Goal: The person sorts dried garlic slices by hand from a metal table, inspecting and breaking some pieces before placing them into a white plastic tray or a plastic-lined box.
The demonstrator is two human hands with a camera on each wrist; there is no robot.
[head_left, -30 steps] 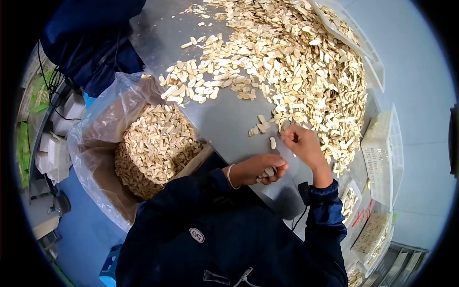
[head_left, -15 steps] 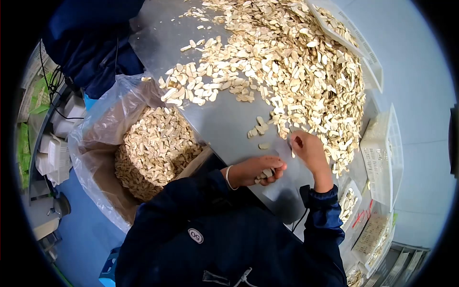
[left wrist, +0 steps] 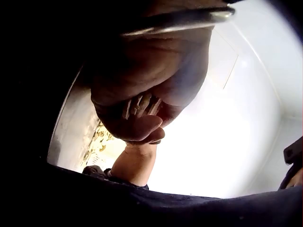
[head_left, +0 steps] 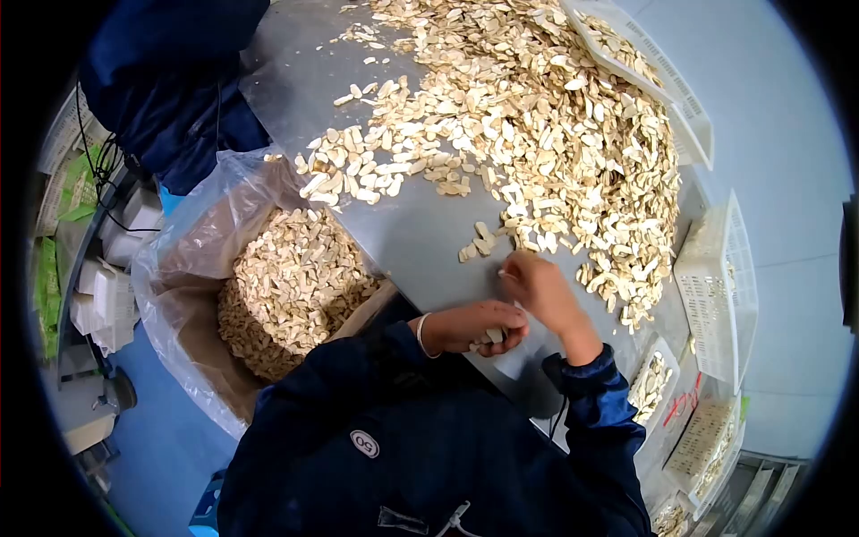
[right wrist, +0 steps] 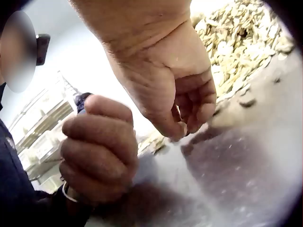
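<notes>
Pale dried slices form a broad heap [head_left: 573, 134] on the metal table [head_left: 403, 219]. My left hand [head_left: 467, 328] curls round several slices [head_left: 490, 337] above the table's near edge; the left wrist view shows these slices [left wrist: 142, 105] between palm and fingers of that hand [left wrist: 151, 71]. Just beyond it, my right hand [head_left: 548, 294] is low over the table, a pale slice [head_left: 502, 272] at its pinched fingertips. In the right wrist view, thumb and forefinger of this hand [right wrist: 165, 80] meet, largely hiding the slice, beside my closed left hand [right wrist: 99, 146].
A plastic-lined box [head_left: 179, 304] holding many slices [head_left: 300, 277] stands left of the table. A small group of slices [head_left: 478, 242] lies apart from the heap. White baskets [head_left: 711, 286] line the right side. Dark blue clothing [head_left: 170, 80] is at the upper left.
My right hand has moved left and toward my left hand, its fingertips now over the spot where a lone slice lay. That slice is gone from the table. My left hand has shifted slightly left.
</notes>
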